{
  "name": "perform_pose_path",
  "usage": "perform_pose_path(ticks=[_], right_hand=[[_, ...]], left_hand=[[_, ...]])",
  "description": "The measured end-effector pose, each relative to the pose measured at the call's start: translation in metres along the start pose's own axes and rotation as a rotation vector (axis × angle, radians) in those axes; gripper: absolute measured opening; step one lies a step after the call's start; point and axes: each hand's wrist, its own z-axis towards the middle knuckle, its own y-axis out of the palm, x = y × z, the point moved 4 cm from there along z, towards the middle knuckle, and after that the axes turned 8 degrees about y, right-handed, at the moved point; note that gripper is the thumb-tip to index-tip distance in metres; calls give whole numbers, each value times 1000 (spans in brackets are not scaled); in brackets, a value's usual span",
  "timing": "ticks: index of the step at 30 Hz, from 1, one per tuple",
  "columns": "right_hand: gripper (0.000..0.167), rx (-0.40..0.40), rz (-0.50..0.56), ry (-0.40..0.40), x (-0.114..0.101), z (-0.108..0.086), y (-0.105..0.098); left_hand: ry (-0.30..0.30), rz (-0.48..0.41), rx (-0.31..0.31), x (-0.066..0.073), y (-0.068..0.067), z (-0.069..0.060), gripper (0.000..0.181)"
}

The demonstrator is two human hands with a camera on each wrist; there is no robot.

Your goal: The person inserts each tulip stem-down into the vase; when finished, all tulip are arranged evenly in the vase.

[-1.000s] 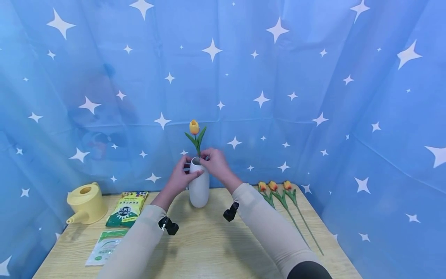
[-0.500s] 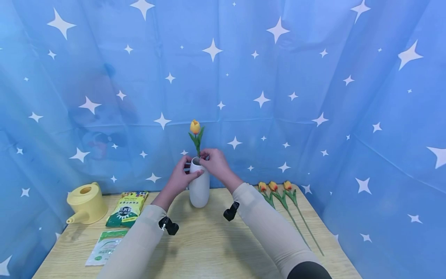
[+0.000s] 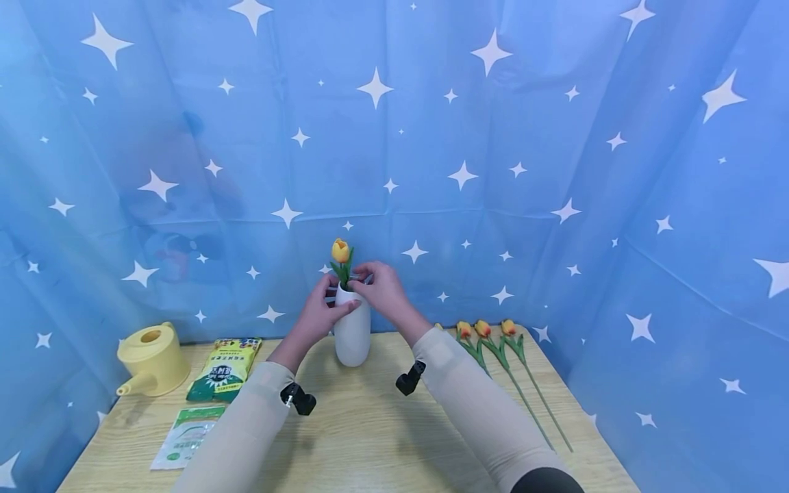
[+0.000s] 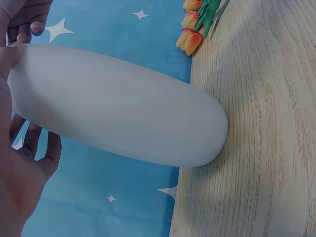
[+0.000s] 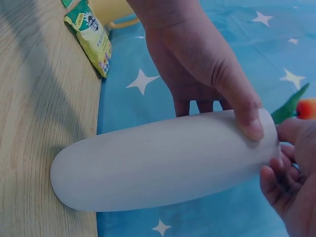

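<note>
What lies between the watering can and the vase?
In the head view, a green-and-yellow bag lies there, with the left arm across the gap nearer the vase.

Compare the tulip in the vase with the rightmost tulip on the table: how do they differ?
The vase tulip stands roughly upright in the white vase; the rightmost tulip lies on the table. The vase tulip's lower stem is hidden; the rightmost tulip's long stem shows. Both have yellow-and-orange blooms and green leaves.
</note>
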Motion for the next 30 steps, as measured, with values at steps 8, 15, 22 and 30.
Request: perform_pose_path(ticks=[8,15,22,30], right_hand=[[28,55,180,-8,19,-22,-17],[17,78,206,50,53,-58,-46],[15,100,93,123,95,-89,-65],[16,85,25,187,144,-118,-66]], left_hand=[[-29,17,8,-2,0,-1,57],[-32,24,30,-3,2,0,57],[-39,17,34,-2,0,0,56],[-30,23,35,-4,0,1,55]])
